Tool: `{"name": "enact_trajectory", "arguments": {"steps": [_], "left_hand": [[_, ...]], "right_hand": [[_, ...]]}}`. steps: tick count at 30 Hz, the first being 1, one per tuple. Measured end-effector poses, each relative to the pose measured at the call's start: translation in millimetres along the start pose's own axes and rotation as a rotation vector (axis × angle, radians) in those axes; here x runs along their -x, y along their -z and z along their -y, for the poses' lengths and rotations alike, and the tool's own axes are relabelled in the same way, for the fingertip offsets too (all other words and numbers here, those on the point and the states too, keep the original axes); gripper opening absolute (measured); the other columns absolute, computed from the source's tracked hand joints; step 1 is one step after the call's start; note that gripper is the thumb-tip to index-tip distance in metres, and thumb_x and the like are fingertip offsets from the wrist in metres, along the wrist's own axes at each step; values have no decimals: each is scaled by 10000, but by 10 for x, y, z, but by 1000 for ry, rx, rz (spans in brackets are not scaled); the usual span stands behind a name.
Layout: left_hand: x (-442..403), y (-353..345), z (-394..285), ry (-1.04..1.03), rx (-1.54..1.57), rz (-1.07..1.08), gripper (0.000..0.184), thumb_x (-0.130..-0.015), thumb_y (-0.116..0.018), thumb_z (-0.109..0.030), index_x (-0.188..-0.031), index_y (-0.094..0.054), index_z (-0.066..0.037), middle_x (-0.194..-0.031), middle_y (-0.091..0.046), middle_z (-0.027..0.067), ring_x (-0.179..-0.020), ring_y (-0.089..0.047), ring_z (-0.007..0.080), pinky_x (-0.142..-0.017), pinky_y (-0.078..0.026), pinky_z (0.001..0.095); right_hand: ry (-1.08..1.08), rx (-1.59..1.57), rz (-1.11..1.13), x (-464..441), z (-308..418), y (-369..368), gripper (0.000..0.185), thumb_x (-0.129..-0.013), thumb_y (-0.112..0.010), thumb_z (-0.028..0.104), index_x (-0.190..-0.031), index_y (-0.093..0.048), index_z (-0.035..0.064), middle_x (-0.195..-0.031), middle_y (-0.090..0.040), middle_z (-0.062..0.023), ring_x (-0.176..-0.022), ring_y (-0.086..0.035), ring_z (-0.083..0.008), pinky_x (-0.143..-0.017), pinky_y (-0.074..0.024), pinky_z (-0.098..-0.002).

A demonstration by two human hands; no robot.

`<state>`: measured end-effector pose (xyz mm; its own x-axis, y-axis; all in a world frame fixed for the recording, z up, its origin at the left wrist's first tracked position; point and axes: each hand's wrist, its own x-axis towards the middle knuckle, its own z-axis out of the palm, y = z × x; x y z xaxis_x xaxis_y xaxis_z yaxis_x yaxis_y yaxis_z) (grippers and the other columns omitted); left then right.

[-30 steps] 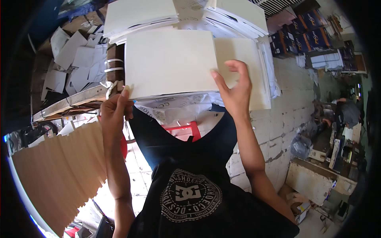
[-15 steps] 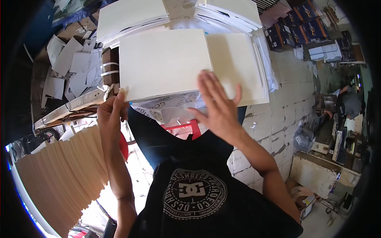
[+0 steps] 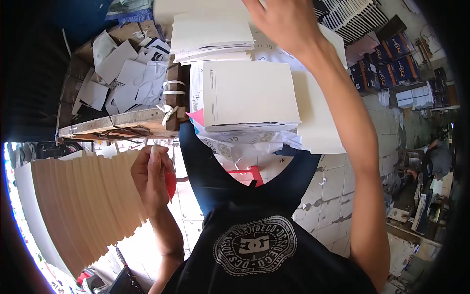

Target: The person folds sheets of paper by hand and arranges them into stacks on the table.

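A thick stack of cream sheets (image 3: 252, 93) lies in front of me, with small print along the left side of its top sheet. A pink scrap (image 3: 197, 116) sticks out beside its lower left corner. My left hand (image 3: 152, 174) is below and left of the stack, thumb and fingers pressed together; what they hold, if anything, cannot be made out. My right hand (image 3: 289, 22) stretches over the far sheets at the top edge, its fingertips cut off by the frame. Near it is a cream sheet (image 3: 196, 6). Another stack (image 3: 210, 34) sits behind the middle one.
A larger cream sheet stack (image 3: 320, 112) lies to the right, partly behind my forearm. At left are a wooden bin (image 3: 112, 122) of white scraps and a row of brown-edged stacks (image 3: 88, 201). Boxes (image 3: 391, 61) stand at upper right; a person (image 3: 437, 159) is far right.
The blank cream top sheet has left the middle stack, and a printed sheet now shows. My right hand has moved far up and away; my left hand has come off the stack and lower.
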<state>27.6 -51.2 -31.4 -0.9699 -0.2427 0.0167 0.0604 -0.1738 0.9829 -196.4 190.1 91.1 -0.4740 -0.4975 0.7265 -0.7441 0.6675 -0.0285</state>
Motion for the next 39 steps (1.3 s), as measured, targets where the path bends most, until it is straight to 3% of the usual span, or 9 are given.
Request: {"name": "enact_trajectory", "arguments": {"steps": [3, 7, 10, 14, 18, 23, 25, 32, 39], "left_hand": [[15, 19, 53, 120, -58, -124, 227, -992, -526, -201, -934, -600, 5, -659, -530, -5, -582, -464, 55, -544, -366, 197], [56, 54, 97, 189, -215, -143, 182, -986, -525, -175, -922, -596, -21, -654, -516, -19, -595, -469, 48, -551, -370, 202], [44, 139, 197, 103, -123, -79, 183, -999, -504, -166, -944, -598, -18, -665, -510, -14, -613, -461, 50, -581, -367, 200], [84, 210, 213, 113, -104, -128, 185, -1006, -491, -159, -963, -596, -14, -671, -498, -12, -627, -449, 52, -602, -365, 200], [35, 128, 226, 157, -265, -128, 197, -1003, -501, -193, -919, -588, -38, -660, -483, -18, -626, -437, 48, -613, -353, 201], [-17, -516, 216, 11, -96, -133, 263, -1006, -476, -280, -871, -510, -57, -730, -462, 2, -724, -416, 70, -771, -370, 224], [-116, -698, 62, -108, -221, 342, 267, -1003, -474, -288, -872, -504, -57, -704, -418, -11, -687, -377, 75, -773, -345, 223], [188, -1522, -199, -233, -268, 576, 268, -973, -536, -289, -897, -533, -32, -695, -456, 13, -648, -435, 86, -620, -328, 243], [228, -1651, -195, -312, -254, 740, 305, -935, -591, -230, -1067, -548, 41, -884, -574, 124, -780, -556, 178, -714, -447, 306]], "right_hand": [[154, 54, -307, -253, -257, -764, 345, -862, -567, -16, -1200, -627, 20, -1112, -676, -197, -857, -715, -267, -685, -616, -346], [-52, -86, 306, 390, -473, -1780, 356, -902, -591, 428, -1114, -681, 157, -1125, -662, -128, -981, -655, -314, -883, -515, -441], [-507, -273, 605, 232, -219, -1008, 519, -849, -678, 440, -1245, -616, 110, -1231, -630, -129, -1121, -589, -341, -976, -461, -406], [-339, -148, -230, 1185, -640, -58, 536, -764, -786, 365, -1123, -638, -4, -1093, -666, -179, -1031, -609, -343, -918, -461, -420], [-960, 528, 173, 3163, -575, 620, 800, -665, -792, 583, -1173, -557, 10, -1050, -538, -216, -1039, -508, -392, -932, -394, -466], [-1185, 137, -140, 4110, -590, 808, 263, -874, -685, 211, -734, -582, 14, -661, -558, -113, -617, -528, -243, -596, -423, -385], [-1160, 109, -212, 3999, -585, 851, 239, -851, -680, 160, -702, -585, -2, -679, -577, -158, -654, -565, -319, -618, -437, -406], [-1272, 141, -80, 3897, -610, 1145, 213, -871, -642, 142, -723, -631, -12, -741, -639, -186, -693, -600, -340, -646, -460, -434], [-677, 358, -455, 3348, -410, 1696, 137, -814, -715, 87, -722, -628, 33, -714, -649, -105, -600, -601, -260, -546, -449, -375]]}}
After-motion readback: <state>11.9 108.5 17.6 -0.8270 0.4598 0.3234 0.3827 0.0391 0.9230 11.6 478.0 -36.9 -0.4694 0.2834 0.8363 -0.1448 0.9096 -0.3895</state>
